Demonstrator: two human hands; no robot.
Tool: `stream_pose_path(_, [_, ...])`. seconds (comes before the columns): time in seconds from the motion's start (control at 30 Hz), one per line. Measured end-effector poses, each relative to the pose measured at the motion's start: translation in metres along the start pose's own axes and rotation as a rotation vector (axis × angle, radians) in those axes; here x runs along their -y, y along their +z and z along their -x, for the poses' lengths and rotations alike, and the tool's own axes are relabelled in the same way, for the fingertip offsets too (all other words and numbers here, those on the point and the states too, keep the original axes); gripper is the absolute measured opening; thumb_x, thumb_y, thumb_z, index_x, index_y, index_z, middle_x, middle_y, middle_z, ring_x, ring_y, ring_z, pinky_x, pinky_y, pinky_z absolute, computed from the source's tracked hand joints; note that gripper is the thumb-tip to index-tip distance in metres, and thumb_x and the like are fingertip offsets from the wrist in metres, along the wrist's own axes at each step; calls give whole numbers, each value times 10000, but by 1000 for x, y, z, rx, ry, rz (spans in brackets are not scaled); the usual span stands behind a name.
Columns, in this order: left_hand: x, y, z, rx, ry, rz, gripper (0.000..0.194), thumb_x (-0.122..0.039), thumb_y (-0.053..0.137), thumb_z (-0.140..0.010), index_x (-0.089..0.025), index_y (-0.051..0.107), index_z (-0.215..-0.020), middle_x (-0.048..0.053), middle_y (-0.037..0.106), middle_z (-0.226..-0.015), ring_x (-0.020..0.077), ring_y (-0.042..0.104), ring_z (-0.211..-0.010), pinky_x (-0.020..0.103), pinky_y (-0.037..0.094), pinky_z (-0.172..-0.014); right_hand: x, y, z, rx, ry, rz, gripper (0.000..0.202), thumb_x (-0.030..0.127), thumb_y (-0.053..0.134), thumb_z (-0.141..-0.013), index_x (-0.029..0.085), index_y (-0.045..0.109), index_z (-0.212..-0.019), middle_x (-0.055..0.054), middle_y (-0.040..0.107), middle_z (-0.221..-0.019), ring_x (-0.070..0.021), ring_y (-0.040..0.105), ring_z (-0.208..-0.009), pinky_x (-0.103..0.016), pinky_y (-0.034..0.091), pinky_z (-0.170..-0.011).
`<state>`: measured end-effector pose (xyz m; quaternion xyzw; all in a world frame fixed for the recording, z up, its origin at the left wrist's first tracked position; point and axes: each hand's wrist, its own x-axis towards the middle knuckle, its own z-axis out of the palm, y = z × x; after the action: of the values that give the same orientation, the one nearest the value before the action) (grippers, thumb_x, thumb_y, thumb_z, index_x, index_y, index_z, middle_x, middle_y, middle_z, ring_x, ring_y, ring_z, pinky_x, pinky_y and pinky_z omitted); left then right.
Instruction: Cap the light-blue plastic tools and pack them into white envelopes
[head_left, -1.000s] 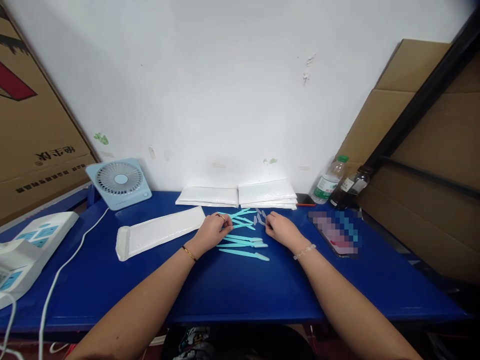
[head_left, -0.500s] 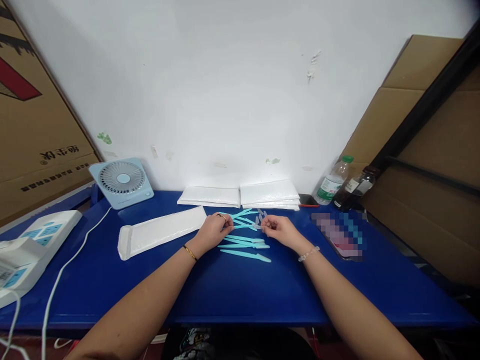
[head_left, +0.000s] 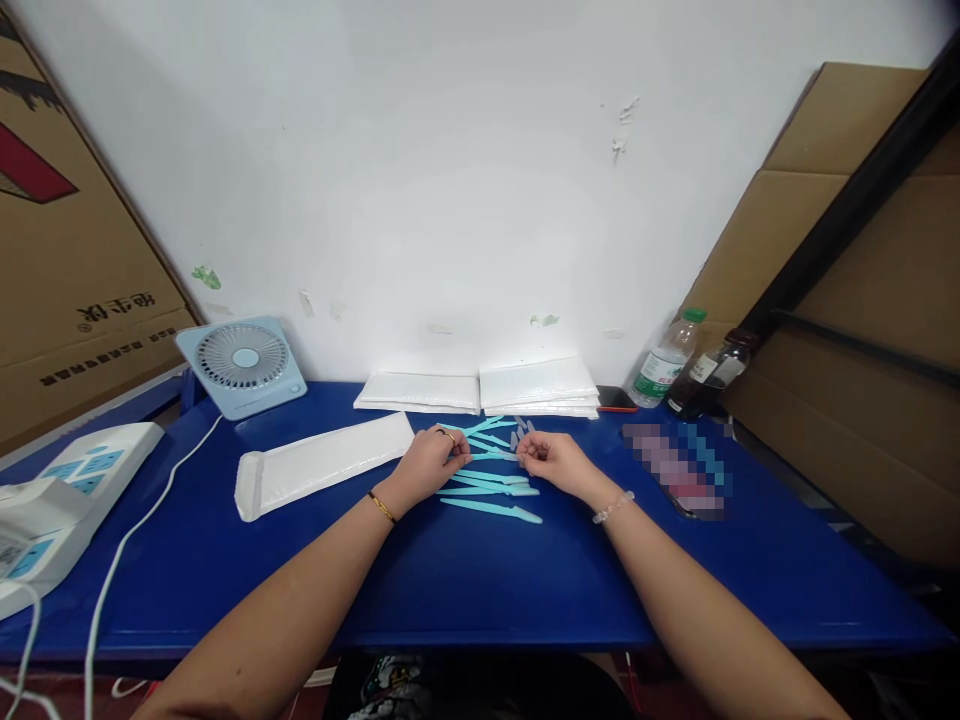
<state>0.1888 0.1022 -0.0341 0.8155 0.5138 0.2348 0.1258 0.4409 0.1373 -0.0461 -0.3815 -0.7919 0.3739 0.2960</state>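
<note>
My left hand (head_left: 433, 460) pinches the handle of a turquoise eyebrow razor (head_left: 489, 456), which points to the right. At that razor's head, my right hand (head_left: 551, 459) pinches a small translucent cap (head_left: 511, 457); how far the cap covers the blade is too small to tell. Behind them lie more turquoise razors (head_left: 491, 425), crossing one another. Several loose translucent caps (head_left: 523, 427) lie just beyond my right fingertips. Nearer to me, several razors (head_left: 491, 489) lie side by side, with one razor (head_left: 491, 509) set apart in front.
A white padded mailer (head_left: 322, 465) lies left of my left hand. Stacked mailers (head_left: 538, 386) rest against the wall. A blue fan (head_left: 244, 365) and a power strip (head_left: 82, 490) stand left. At right are a phone (head_left: 619, 399), two bottles (head_left: 660, 370) and a blurred object (head_left: 675, 470).
My right hand has moved slightly left, bringing the cap to the razor's head. My left hand has shifted a little to the right with the razor.
</note>
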Motion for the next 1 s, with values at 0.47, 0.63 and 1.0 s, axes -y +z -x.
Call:
stream_pose_path(0.47, [16, 1, -4, -103, -156, -250, 281, -372, 574, -818, -225, 613, -1055, 75, 628, -1043, 255, 527, -1003, 343, 373, -820, -7, -7, -7, -35, -185, 608, 267, 179, 464, -885, 222, 633, -1086, -68, 569, -1012, -178, 577, -909, -294, 467, -786])
stream_pose_path(0.63, [21, 2, -5, -52, -142, -270, 156, -314, 516, -845, -207, 630, -830, 53, 660, -857, 233, 567, -879, 330, 368, -759, -9, -8, -6, -42, -128, 708, 132, 228, 505, -885, 187, 628, -908, -54, 557, -927, -154, 566, -782, -272, 452, -710])
stream_pose_path(1.0, [30, -8, -1, -67, -275, 120, 286, -419, 434, -849, -205, 609, -776, -5, 596, -667, 158, 523, -611, 259, 348, -568, -9, -16, -3, -148, -36, 513, 181, 275, 414, -918, 187, 568, -881, -53, 622, -873, -162, 580, -751, -282, 439, -689])
